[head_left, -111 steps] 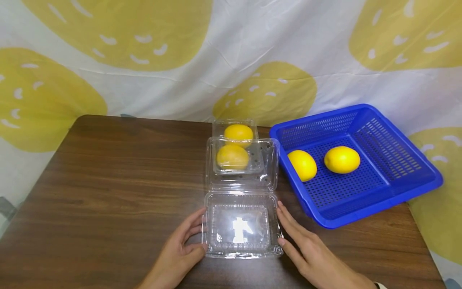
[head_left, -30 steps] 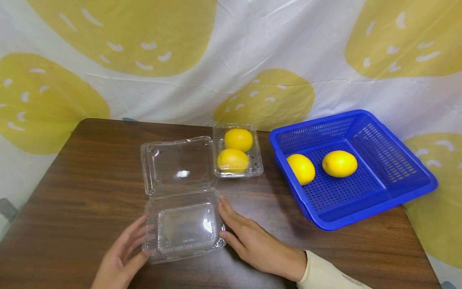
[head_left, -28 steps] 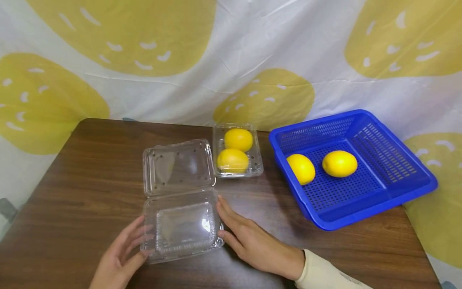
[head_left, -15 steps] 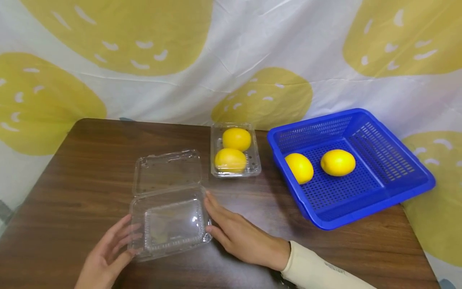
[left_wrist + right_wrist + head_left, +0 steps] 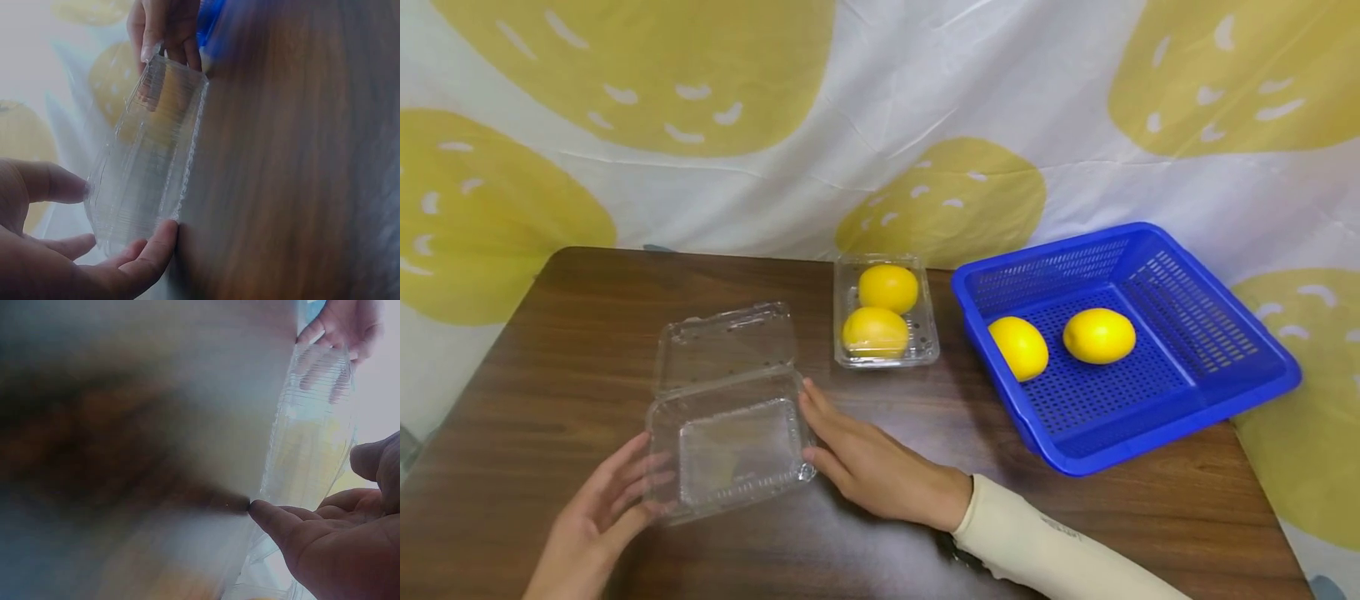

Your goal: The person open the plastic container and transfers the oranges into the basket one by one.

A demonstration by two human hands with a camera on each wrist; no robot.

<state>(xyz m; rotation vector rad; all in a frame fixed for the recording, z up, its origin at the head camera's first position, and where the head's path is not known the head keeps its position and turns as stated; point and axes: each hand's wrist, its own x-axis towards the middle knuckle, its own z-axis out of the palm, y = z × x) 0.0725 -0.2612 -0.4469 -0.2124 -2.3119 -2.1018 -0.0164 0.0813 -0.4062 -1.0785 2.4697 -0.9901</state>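
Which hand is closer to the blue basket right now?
Right. The right hand holds the right side of the clear box, left of the blue basket; the left hand holds the box's other side, farther left of the basket.

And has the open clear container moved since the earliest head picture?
Yes: in the head view, the open container has moved left, away from the blue basket, which has barely shifted.

Colourless container (image 5: 737, 442), yellow fruit (image 5: 1099, 336), blue basket (image 5: 1120, 396), yellow-patterned white backdrop (image 5: 895, 92).
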